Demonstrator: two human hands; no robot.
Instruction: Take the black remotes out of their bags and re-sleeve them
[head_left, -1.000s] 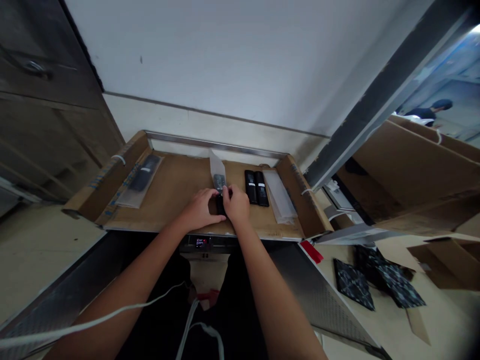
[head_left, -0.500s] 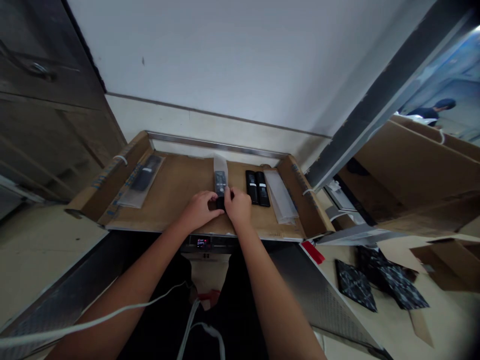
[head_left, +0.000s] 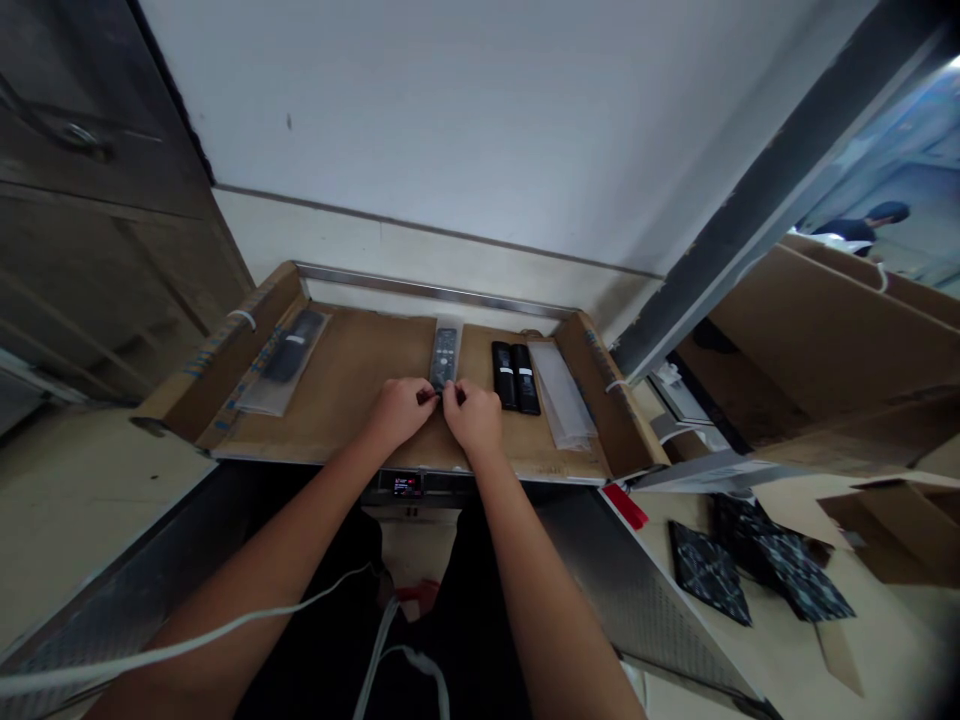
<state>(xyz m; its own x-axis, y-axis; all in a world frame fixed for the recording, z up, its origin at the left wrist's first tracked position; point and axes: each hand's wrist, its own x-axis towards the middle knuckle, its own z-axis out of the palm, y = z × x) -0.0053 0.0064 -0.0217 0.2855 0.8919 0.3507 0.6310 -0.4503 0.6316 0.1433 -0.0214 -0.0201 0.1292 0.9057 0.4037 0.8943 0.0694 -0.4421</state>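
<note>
A dark remote control (head_left: 445,350) lies lengthwise in a clear plastic bag (head_left: 451,322) in the middle of the cardboard-lined tray. Both my hands are at the near end of the bag. My left hand (head_left: 405,408) pinches the left corner of its mouth, and my right hand (head_left: 472,412) pinches the right one, thumbs almost meeting. The fingers cover the bag's edge there. Two black remotes (head_left: 515,377) with white labels lie side by side, right of my right hand. Far left, another bagged remote (head_left: 291,345) rests on the cardboard.
Flat plastic bags (head_left: 561,393) lie at the tray's right side. Raised cardboard walls (head_left: 619,400) edge the tray (head_left: 352,345). A large carton (head_left: 847,350) stands to the right, with a person (head_left: 862,228) beyond it. A white cable (head_left: 247,622) crosses my left forearm.
The remote has slid away from me, deeper into the bag. My hands have gone from its near end to the bag's mouth and drawn closer together.
</note>
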